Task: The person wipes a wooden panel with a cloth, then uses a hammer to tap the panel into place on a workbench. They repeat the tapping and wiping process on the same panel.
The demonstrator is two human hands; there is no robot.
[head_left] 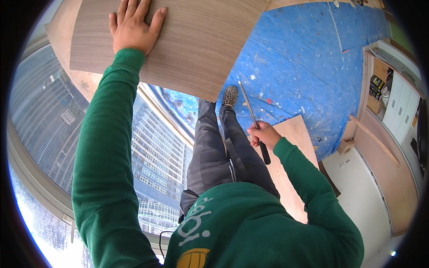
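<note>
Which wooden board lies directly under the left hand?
The grey-brown panel at the top, with the left hand spread on it. The paler, pinkish board is lower, near the right hand.

The bare left hand (136, 31), at eleven o'clock, lies palm-down, fingers parted toward twelve, its green-sleeved left arm (107, 129) extended. The bare right hand (267, 135), at three, curls closed, its green-sleeved right arm (308, 178) slanting toward four.
</note>
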